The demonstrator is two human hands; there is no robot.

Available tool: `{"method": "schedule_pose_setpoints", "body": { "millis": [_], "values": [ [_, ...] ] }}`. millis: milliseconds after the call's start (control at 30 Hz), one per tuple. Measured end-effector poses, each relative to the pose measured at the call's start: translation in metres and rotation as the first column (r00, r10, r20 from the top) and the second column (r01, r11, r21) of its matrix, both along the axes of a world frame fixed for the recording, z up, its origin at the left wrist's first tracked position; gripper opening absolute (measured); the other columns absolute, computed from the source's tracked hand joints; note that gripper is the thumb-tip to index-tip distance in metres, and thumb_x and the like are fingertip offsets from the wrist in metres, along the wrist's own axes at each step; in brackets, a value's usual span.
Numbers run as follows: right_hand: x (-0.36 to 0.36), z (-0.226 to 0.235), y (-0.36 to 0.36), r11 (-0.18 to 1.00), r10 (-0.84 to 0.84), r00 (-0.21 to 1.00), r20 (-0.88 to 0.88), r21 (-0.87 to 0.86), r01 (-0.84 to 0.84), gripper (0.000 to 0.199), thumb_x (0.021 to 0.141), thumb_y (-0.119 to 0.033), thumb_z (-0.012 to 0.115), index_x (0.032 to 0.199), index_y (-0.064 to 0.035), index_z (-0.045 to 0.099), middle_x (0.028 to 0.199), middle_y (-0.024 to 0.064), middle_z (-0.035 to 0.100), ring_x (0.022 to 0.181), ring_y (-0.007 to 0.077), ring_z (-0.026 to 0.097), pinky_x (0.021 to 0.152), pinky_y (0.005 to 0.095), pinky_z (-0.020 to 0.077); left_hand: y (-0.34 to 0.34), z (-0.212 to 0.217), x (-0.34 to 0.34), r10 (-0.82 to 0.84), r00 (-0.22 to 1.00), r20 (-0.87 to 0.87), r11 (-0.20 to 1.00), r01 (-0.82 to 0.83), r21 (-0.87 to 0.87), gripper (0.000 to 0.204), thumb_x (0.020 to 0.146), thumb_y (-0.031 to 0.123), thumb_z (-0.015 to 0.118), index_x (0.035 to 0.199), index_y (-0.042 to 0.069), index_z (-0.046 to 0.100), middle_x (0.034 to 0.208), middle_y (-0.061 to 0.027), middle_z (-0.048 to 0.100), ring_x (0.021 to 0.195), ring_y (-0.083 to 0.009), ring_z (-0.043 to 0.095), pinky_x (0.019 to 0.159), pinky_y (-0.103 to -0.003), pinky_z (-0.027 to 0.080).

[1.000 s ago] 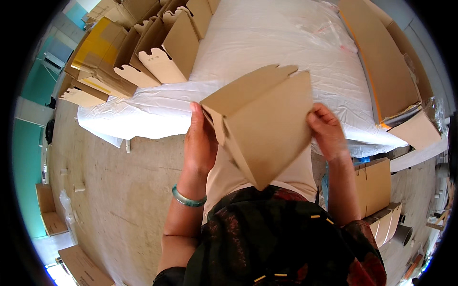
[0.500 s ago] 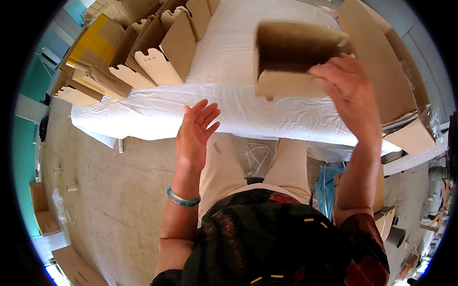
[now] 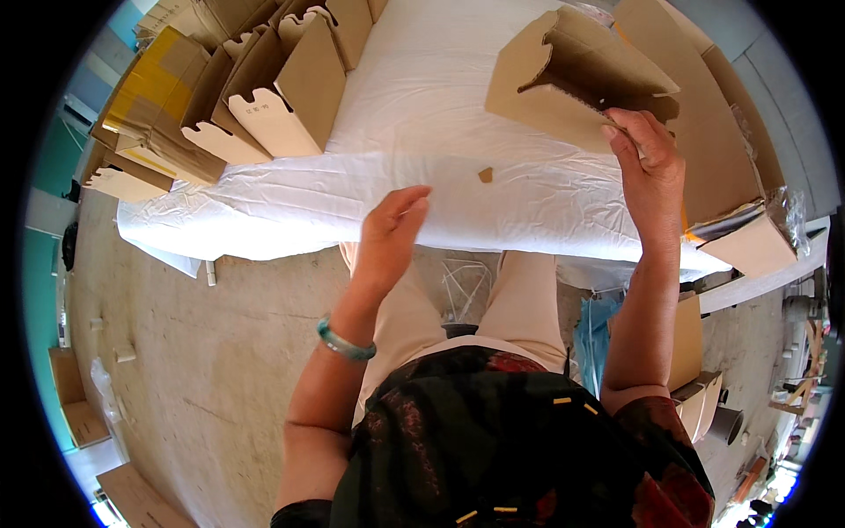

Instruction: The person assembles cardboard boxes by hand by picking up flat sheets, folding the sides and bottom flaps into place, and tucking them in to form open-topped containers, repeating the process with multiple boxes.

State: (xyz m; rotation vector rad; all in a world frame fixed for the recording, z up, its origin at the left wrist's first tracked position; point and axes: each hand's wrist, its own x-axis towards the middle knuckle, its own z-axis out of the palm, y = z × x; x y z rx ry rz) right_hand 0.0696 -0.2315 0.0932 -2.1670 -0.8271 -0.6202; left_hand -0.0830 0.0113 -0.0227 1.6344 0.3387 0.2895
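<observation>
White-sheeted table (image 3: 422, 114) fills upper centre, w/ folded cardboard boxes (image 3: 264, 97) stacked upper left. Right hand (image 3: 647, 167) pinches the edge of a part-folded cardboard box (image 3: 572, 75), raised upper right over the table. Left hand (image 3: 392, 238) at centre, fingers loosely spread, holding nothing.

Brown folded carton (image 3: 576, 75) held up in right hand (image 3: 650, 163) over white table (image 3: 422, 132), row of upright brown cartons (image 3: 282, 79) far left, flat cardboard stack (image 3: 722, 132) at right, yellow-taped box (image 3: 145, 97) at left edge
</observation>
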Motion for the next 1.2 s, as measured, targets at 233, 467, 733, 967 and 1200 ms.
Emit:
{"method": "schedule_pose_setpoints", "body": {
  "millis": [233, 467, 733, 967, 1200],
  "values": [
    [0.001, -0.01, 0.001, 0.988, 0.038, 0.995, 0.092, -0.153, -0.024, 0.013, 0.085, -0.007, 0.068, 0.098, -0.0073, 0.068, 0.085, 0.0071, 0.066, 0.084, 0.0272, 0.062, 0.086, 0.0386, 0.046, -0.043, -0.034, 0.066, -0.217, 0.953, 0.211, 0.753, 0.025, 0.658, 0.041, 0.089, 0.012, 0.062, 0.129, 0.003, 0.058, 0.136, -0.0252, 0.051, 0.128, -0.0398, 0.047, 0.107, -0.043, 0.039],
    [0.007, -0.021, -0.007, 0.998, -0.061, 0.995, 0.075, -0.015, 0.062, 0.012, 0.086, -0.008, 0.067, 0.099, -0.0081, 0.067, 0.089, 0.0056, 0.068, 0.087, 0.0271, 0.063, 0.098, 0.042, 0.0426, -0.065, -0.046, 0.047, -0.338, 0.935, 0.109, 0.562, 0.107, 0.82, 0.038, 0.088, 0.013, 0.063, 0.125, 0.006, 0.06, 0.139, -0.0195, 0.049, 0.136, -0.0387, 0.039, 0.112, -0.053, 0.031],
    [-0.019, -0.02, -0.001, 0.984, 0.069, 0.99, 0.124, -0.171, -0.048, 0.012, 0.085, -0.007, 0.068, 0.097, -0.0108, 0.069, 0.086, 0.0041, 0.067, 0.088, 0.0247, 0.063, 0.102, 0.0444, 0.0408, -0.03, -0.03, -0.012, -0.399, 0.904, 0.153, 0.829, 0.284, 0.481, 0.014, 0.083, 0.006, 0.071, 0.097, 0.007, 0.072, 0.107, -0.0117, 0.069, 0.115, -0.0308, 0.059, 0.099, -0.043, 0.046],
    [-0.055, -0.016, 0.026, 0.963, 0.208, 0.967, 0.15, -0.202, -0.176, 0.016, 0.081, -0.01, 0.072, 0.097, -0.0136, 0.069, 0.079, 0.0022, 0.061, 0.085, 0.0229, 0.061, 0.102, 0.0456, 0.0407, 0.001, -0.009, -0.036, -0.111, 0.992, 0.064, 0.959, 0.09, 0.269, 0.01, 0.092, 0.008, 0.067, 0.101, 0.002, 0.07, 0.103, -0.0042, 0.069, 0.106, -0.0144, 0.061, 0.093, -0.028, 0.046],
    [-0.074, -0.018, 0.03, 0.981, 0.156, 0.976, 0.15, -0.143, -0.135, 0.033, 0.084, -0.012, 0.07, 0.116, -0.0136, 0.065, 0.114, 0.0074, 0.063, 0.108, 0.0263, 0.059, 0.106, 0.0495, 0.0373, 0.007, 0.019, -0.034, 0.158, 0.924, 0.348, 0.971, -0.21, 0.116, 0.039, 0.097, 0.019, 0.063, 0.132, 0.004, 0.055, 0.129, -0.0103, 0.059, 0.117, -0.022, 0.058, 0.093, -0.034, 0.05]
  ]
}}
